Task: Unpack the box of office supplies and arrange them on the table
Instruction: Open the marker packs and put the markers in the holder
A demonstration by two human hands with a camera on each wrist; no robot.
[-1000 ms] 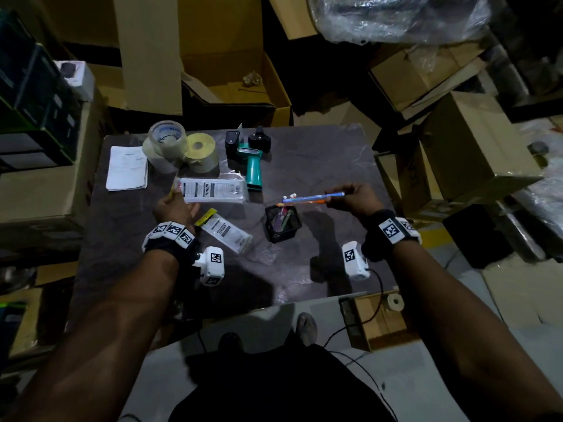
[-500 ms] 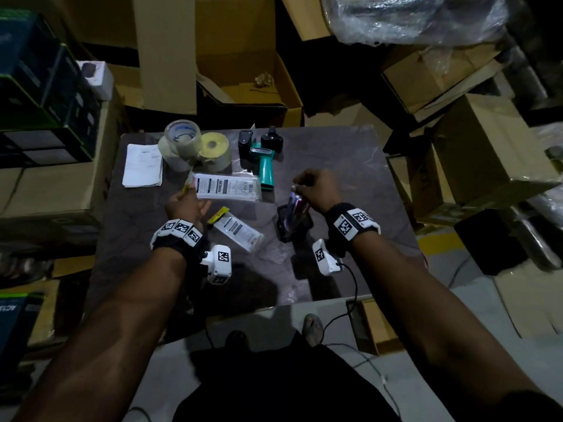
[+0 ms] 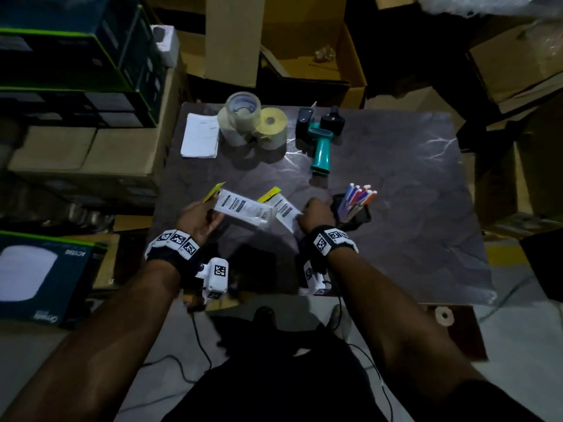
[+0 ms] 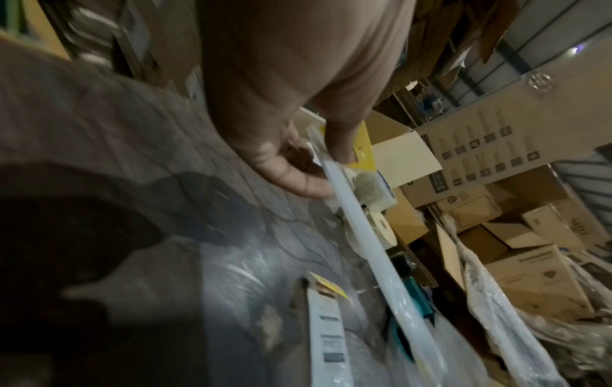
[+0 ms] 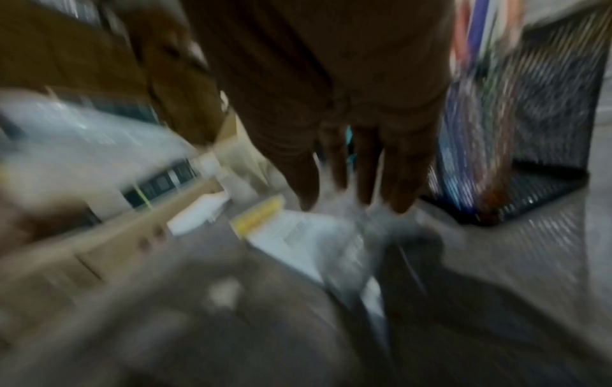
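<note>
My left hand holds a clear packet by its yellow header end, thumb on top and fingers underneath, lifted off the surface and tilted. In the left wrist view the packet runs edge-on away from the thumb. My right hand reaches down onto a second packet lying flat just beside the first; the right wrist view is blurred, fingers pointing down at the second packet, so I cannot tell whether they grip it or only touch it. Just right of that hand stands a black mesh cup full of pens. Further back on the surface I see a teal tape gun, two tape rolls, a yellow roll touching them, and a white paper pad at the far left.
</note>
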